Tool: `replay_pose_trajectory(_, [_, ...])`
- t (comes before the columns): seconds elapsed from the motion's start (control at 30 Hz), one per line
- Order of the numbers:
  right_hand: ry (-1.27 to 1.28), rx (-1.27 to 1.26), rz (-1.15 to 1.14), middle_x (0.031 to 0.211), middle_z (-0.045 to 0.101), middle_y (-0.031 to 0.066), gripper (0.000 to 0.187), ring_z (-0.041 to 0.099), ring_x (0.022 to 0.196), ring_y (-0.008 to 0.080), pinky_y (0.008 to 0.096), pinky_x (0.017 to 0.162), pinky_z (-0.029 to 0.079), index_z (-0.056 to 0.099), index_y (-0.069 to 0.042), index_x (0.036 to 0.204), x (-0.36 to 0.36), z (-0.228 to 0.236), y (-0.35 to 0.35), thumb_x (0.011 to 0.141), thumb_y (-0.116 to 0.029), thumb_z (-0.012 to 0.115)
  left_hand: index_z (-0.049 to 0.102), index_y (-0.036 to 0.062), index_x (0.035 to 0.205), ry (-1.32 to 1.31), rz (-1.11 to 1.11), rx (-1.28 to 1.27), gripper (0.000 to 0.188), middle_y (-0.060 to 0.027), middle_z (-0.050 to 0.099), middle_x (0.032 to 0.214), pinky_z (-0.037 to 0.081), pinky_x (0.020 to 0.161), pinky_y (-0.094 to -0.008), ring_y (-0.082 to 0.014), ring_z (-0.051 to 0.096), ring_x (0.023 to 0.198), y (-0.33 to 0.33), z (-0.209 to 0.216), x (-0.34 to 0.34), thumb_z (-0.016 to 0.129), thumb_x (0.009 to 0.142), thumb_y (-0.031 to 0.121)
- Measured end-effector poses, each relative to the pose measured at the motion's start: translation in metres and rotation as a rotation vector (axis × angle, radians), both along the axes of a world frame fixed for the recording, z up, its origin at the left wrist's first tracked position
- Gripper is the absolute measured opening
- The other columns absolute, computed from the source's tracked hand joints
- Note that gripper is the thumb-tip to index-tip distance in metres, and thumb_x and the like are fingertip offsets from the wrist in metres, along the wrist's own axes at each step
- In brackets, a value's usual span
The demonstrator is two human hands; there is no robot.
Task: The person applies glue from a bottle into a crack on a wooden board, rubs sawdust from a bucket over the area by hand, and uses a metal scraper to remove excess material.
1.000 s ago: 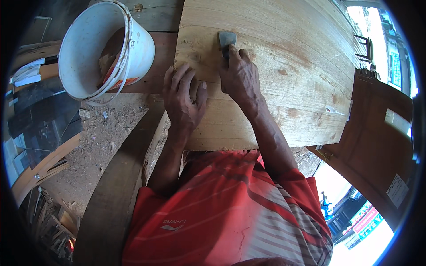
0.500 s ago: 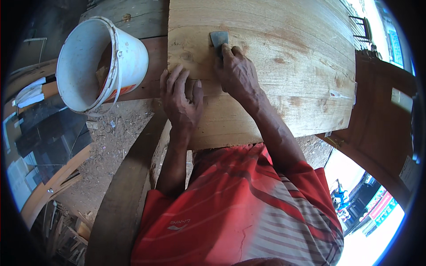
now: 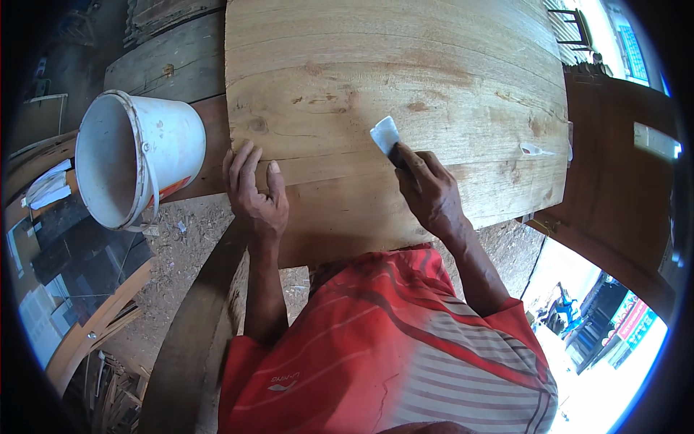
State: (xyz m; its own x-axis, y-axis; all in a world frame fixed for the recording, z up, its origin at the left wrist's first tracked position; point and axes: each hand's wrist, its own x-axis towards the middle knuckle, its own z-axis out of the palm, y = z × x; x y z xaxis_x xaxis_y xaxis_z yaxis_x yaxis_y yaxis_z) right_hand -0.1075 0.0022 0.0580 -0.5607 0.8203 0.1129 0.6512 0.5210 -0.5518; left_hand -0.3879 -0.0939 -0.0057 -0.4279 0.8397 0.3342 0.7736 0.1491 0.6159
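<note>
My right hand [image 3: 431,189] is closed round the dark handle of a putty knife [image 3: 385,134]. Its wide metal blade catches the light and points away from me, over the middle of a large wooden panel [image 3: 325,152]. Whether the blade touches the wood I cannot tell. Near the panel's left edge, my left hand [image 3: 257,189] rests with its fingers spread and nothing in them. Knots, brownish patches and seams between boards mark the panel's surface.
A white bucket [image 3: 170,141] stands left of the panel, its mouth tilted toward the left. A small white piece with a pointed end [image 3: 533,150] lies near the panel's right edge. Brown boards [image 3: 614,173] stand at the right. Wood scraps [image 3: 116,394] litter the lower left.
The putty knife has moved right and toward me in my right hand, and its blade now shines. My left hand stays at the panel's left edge. The view has shifted somewhat.
</note>
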Motion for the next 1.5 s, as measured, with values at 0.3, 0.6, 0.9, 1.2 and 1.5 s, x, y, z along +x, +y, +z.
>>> replay_pose_trajectory(0.3, [-0.144,0.082,-0.109,0.101,0.063,0.0156,0.040,0.068,0.080,0.0337,0.0444,0.067,0.055,0.063,-0.009,0.134,0.093,0.027,0.088,0.094,-0.001,0.065,0.062,-0.0049,0.130,0.008,0.143,-0.026,0.035,-0.0215,0.063,0.134,0.045,0.111,-0.0473,-0.0377,0.059,0.127,0.012,0.007,0.014,0.064,0.096,0.007])
replay_pose_trajectory(0.6, [-0.136,0.062,0.014,0.106,0.064,0.0133,0.053,0.066,0.093,0.0319,0.0428,0.079,0.055,0.066,-0.009,0.134,0.144,-0.025,0.066,0.083,0.007,0.070,0.059,-0.0056,0.133,0.108,0.221,-0.070,0.039,-0.0230,0.062,0.135,0.048,0.108,-0.0454,-0.0389,0.060,0.126,0.012,0.005,0.015,0.064,0.097,0.006])
replay_pose_trajectory(0.9, [-0.130,0.133,0.044,0.114,0.061,0.0145,0.057,0.060,0.100,0.0341,0.0470,0.089,0.049,0.061,-0.007,0.139,0.174,-0.042,0.069,0.084,0.001,0.073,0.055,-0.0061,0.137,0.052,0.311,-0.117,0.044,-0.0256,0.061,0.136,0.047,0.108,-0.0465,-0.0403,0.059,0.127,0.010,0.002,0.018,0.063,0.098,0.010])
replay_pose_trajectory(1.2, [-0.101,0.203,0.001,0.111,0.061,0.0135,0.058,0.059,0.100,0.0313,0.0449,0.088,0.046,0.057,-0.005,0.142,0.194,-0.060,0.067,0.086,-0.002,0.072,0.055,-0.0055,0.138,0.012,0.345,-0.189,0.042,-0.0248,0.061,0.135,0.047,0.107,-0.0471,-0.0401,0.060,0.126,0.022,0.006,0.025,0.061,0.099,0.010])
replay_pose_trajectory(1.5, [-0.096,0.178,-0.023,0.109,0.060,0.0098,0.059,0.061,0.098,0.0269,0.0427,0.085,0.046,0.061,-0.007,0.140,0.194,-0.060,0.069,0.083,-0.006,0.075,0.054,-0.0065,0.138,0.092,0.373,-0.274,0.042,-0.0244,0.060,0.139,0.045,0.110,-0.0468,-0.0394,0.058,0.129,0.020,-0.001,0.024,0.058,0.100,0.010])
